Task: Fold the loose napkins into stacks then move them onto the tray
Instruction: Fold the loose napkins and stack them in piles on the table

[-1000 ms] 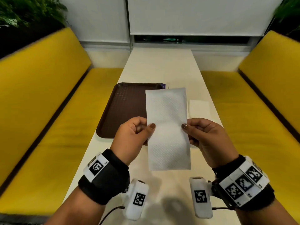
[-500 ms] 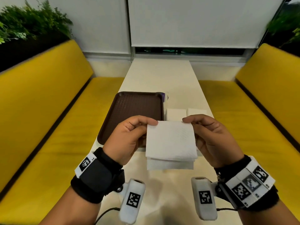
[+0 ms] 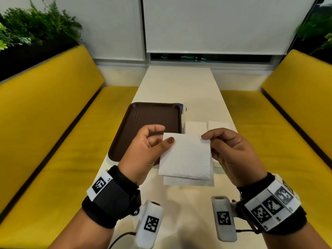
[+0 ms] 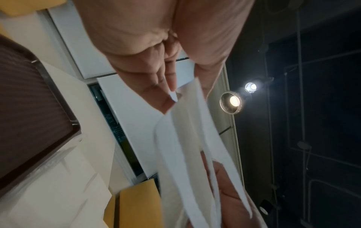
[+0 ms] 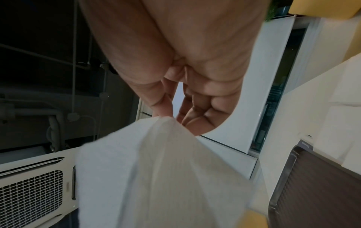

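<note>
you hold the napkin [image 3: 185,157] up above the worktop [image 3: 179,83], folded over so the front layer ends just short of the back one. your left hand [image 3: 143,150] pinches its top left corner, your right hand [image 3: 231,150] its top right corner. the brown tray [image 3: 143,123] lies to the left beyond it, and two folded stacks [image 3: 195,127] sit on the worktop just right of the tray.

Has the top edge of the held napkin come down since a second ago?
Yes. The napkin reached past the tray's far rim; folded now, its top edge sits lower, by the tray's near half.
</note>
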Action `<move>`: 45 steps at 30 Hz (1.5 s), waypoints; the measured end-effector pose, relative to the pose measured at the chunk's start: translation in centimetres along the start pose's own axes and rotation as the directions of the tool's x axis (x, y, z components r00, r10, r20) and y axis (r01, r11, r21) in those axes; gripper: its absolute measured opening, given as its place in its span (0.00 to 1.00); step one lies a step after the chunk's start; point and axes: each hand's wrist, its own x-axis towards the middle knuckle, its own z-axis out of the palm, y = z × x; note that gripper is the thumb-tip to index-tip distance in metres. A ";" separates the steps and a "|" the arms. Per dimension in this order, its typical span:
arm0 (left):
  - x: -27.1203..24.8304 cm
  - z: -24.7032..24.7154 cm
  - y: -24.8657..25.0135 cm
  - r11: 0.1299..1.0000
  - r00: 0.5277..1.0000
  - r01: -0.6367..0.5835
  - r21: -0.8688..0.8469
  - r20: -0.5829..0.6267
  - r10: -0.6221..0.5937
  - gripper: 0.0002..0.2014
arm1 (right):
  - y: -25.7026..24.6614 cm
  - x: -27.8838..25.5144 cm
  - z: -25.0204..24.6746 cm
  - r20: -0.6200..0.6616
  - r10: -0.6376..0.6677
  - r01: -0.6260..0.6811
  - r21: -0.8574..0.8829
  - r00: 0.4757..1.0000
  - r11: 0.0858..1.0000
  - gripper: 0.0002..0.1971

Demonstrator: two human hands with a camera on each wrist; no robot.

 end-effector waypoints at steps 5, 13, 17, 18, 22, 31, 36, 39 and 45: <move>0.1 -0.2 -0.3 1.000 0.999 0.023 -0.001 -0.040 -0.023 0.28 | -0.4 -0.1 0.2 -0.026 0.041 -0.041 0.021 0.999 0.999 0.18; 0.6 -0.3 -0.7 0.999 0.996 -0.044 0.001 -0.081 0.043 0.31 | 0.0 0.2 0.9 0.021 0.217 -0.216 -0.054 0.976 0.975 0.17; 0.2 -0.5 -1.1 0.995 0.996 0.094 0.017 -0.002 -0.094 0.26 | 0.3 0.4 1.0 -0.041 0.205 -0.201 0.094 0.978 0.975 0.18; 0.0 -0.7 -1.3 0.990 0.990 0.131 0.051 0.040 -0.133 0.24 | 0.4 0.5 1.0 -0.057 0.198 -0.190 0.127 0.979 0.974 0.20; -0.6 -1.1 -2.3 0.985 0.988 0.125 0.122 0.072 -0.134 0.07 | 0.7 0.6 1.1 -0.086 0.192 -0.179 0.140 0.978 0.974 0.15; -0.2 -3.0 -1.5 0.903 0.992 -0.078 0.423 0.125 0.027 0.08 | 0.0 0.0 1.7 0.235 -0.227 0.327 -0.642 0.945 0.693 0.13; -0.6 -2.5 -1.2 0.933 0.981 -0.104 0.344 0.190 0.040 0.07 | 0.5 -0.1 3.5 0.269 -0.125 0.267 -0.598 0.955 0.756 0.05; -0.7 -2.4 -1.6 0.983 0.996 -0.055 0.172 0.079 0.042 0.13 | 0.9 -0.2 3.5 0.181 -0.095 0.175 -0.505 0.979 0.845 0.04; -0.9 -2.2 -2.1 0.998 0.999 0.024 -0.053 -0.045 -0.027 0.11 | 0.9 -0.2 3.3 0.108 -0.079 0.106 -0.278 0.991 0.955 0.03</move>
